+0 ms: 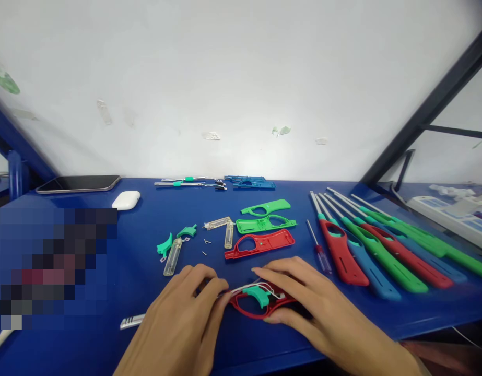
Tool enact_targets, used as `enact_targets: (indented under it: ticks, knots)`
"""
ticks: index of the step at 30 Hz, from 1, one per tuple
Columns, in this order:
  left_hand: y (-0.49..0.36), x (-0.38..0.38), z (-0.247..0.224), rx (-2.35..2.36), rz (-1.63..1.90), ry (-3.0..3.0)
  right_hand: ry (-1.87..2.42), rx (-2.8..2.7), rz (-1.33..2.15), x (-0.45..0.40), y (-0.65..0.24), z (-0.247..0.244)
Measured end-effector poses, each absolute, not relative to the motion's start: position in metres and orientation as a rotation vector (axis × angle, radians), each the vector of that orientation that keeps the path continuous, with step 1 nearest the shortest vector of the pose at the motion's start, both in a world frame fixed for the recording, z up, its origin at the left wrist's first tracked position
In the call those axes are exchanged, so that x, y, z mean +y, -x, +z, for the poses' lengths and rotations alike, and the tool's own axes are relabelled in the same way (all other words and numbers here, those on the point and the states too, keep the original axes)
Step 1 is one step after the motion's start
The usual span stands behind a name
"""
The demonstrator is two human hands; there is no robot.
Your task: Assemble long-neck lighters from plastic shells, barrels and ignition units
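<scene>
A red lighter half-shell lies between my hands near the front of the table, its inside facing up. In its loop sits a green trigger, with white wires running above it. My left hand pinches the shell's narrow neck end. The slotted tip of a metal tube sticks out to the left from beneath that hand. My right hand grips the shell's wide handle end between thumb and fingers, hiding most of that end.
Beyond my hands lie another red half-shell, green half-shells, clear fuel tanks, loose triggers and small screws. A screwdriver and several assembled lighters are to the right. A phone and white case sit back left.
</scene>
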State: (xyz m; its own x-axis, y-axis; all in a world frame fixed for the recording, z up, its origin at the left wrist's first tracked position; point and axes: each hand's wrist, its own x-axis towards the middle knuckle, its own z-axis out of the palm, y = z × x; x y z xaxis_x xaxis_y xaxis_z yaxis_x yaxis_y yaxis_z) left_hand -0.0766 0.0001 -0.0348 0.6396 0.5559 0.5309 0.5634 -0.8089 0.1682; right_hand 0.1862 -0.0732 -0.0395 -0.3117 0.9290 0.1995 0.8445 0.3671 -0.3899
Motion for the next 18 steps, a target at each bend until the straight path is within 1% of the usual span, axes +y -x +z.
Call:
enact_targets:
  ticks: [10, 18]
  knots:
    - [0.06, -0.002, -0.045, -1.003, -0.976, 2.985, 1.513, -2.111, 0.407, -0.072, -0.184, -0.026]
    - [0.061, -0.004, -0.048, -1.02, -1.063, 3.009, 1.464, -2.02, 0.522, -0.064, -0.186, -0.031]
